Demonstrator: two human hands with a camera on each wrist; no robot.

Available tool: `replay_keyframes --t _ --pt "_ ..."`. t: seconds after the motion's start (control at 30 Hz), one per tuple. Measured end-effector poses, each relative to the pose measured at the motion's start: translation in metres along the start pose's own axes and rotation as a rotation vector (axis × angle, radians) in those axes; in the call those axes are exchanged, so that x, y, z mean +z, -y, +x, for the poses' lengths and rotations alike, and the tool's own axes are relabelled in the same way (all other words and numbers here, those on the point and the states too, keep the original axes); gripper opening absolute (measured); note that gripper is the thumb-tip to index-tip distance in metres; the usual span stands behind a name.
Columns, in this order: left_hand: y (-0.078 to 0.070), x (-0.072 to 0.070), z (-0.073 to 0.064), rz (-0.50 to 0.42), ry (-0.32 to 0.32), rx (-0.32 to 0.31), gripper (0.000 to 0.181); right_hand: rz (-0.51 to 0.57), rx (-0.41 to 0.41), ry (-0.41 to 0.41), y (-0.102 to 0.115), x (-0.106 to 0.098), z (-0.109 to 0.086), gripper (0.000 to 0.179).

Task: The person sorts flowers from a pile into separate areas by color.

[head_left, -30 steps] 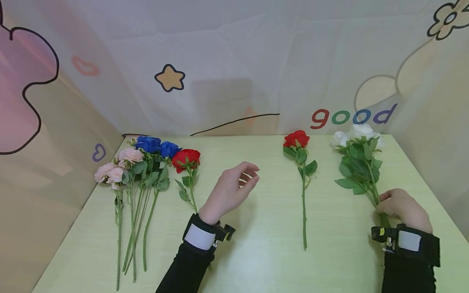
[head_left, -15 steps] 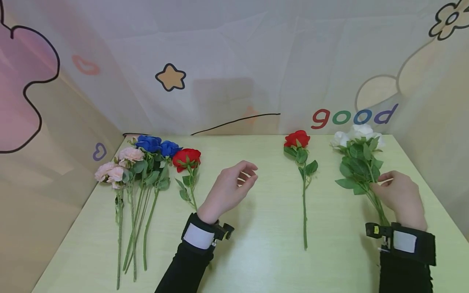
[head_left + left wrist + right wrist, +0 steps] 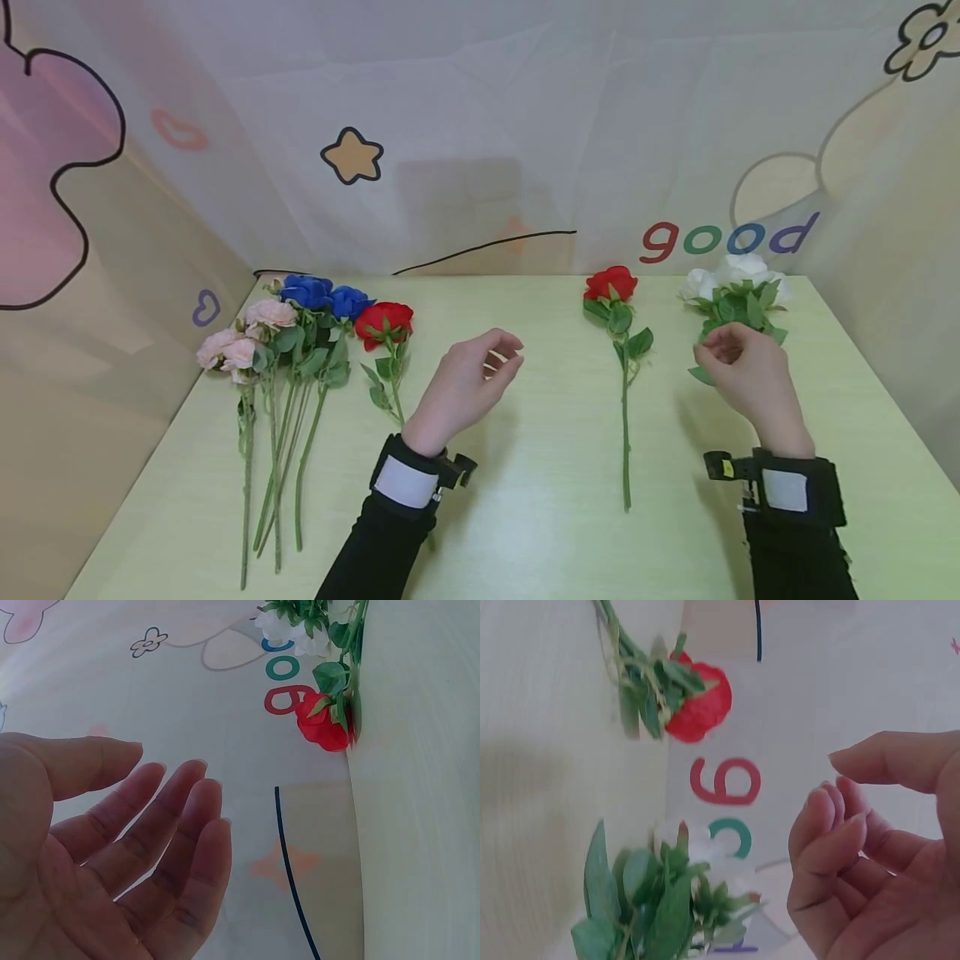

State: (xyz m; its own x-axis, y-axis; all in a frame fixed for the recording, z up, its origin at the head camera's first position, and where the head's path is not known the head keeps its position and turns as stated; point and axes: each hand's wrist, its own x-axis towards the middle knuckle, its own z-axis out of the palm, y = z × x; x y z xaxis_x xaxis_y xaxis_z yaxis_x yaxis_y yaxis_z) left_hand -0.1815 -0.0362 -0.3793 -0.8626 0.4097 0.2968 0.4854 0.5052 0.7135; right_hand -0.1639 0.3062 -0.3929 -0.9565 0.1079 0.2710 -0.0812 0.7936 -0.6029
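My left hand (image 3: 468, 379) hovers over the middle of the table, fingers loosely bent; its palm faces the left wrist view with nothing in it. My right hand (image 3: 750, 375) is raised in front of the white roses (image 3: 746, 271), hiding most of their stems. In the right wrist view its thumb and fingers are apart and hold nothing, with the roses' green leaves (image 3: 649, 907) below. Between the hands lies a single red rose (image 3: 611, 285), stem toward me. Another red rose (image 3: 384, 327) lies left of my left hand, its stem partly behind my forearm.
At the left lie blue roses (image 3: 306, 292) and pale pink flowers (image 3: 270, 315), their long stems pointing toward me. Behind the table (image 3: 540, 500) hangs a printed cloth backdrop (image 3: 480, 100), which also runs along the left side.
My right hand has let go of the white roses' stems and moved up and to the left over their leaves. The left hand stays nearly still.
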Motion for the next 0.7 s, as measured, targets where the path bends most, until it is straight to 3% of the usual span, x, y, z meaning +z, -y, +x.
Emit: replay_keyframes --t 0.4,0.7 --pt "0.001 -0.003 -0.009 0.052 -0.05 -0.113 0.016 0.197 -0.083 0.081 0.039 0.036 0.001 0.014" --pt "0.01 -0.012 -0.03 0.131 -0.101 -0.212 0.016 0.484 -0.014 0.184 0.072 0.064 -0.006 0.024"
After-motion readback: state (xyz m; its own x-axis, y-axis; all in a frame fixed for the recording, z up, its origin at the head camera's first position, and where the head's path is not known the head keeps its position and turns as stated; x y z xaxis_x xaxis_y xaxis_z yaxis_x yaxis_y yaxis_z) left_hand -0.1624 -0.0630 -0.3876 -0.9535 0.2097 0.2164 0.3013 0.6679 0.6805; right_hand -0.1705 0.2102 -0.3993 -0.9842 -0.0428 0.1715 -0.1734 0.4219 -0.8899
